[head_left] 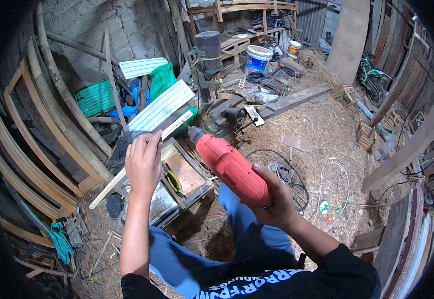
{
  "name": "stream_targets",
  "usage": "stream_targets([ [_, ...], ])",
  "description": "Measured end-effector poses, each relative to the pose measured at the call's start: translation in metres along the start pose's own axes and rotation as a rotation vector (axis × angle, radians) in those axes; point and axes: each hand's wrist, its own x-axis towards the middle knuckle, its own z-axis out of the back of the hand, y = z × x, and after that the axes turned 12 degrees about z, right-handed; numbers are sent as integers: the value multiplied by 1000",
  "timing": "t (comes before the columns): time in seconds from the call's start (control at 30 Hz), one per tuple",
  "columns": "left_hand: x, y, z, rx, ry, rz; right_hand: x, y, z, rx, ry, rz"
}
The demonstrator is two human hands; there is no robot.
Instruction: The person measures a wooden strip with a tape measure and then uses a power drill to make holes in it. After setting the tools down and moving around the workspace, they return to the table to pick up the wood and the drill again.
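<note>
My right hand (277, 202) is wrapped round the grip of a red power drill (234, 169). The drill's chuck (195, 133) points up and to the left, close to the upper end of a thin pale wooden strip (177, 124). Fingers of my left hand (143, 159) are closed round the middle of that strip, which slants from lower left to upper right. Below the strip is an open box (204, 187) with a brown board (184, 174) and a black-and-yellow tool (173, 181) in it.
A drill press (208, 52) stands behind the strip, near white slatted panels (162, 107). Farther back is a blue-and-white bucket (258, 60). Curved wooden frames (52, 134) lean at the left. A black cable (304, 187) loops over the shavings-covered floor (322, 139), and planks (401, 239) stand at the right.
</note>
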Motion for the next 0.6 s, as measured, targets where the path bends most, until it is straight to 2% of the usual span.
stream_targets([
  [0.6,4,13,5,26,49,18,4,-4,-11,-21,-4,-12],
])
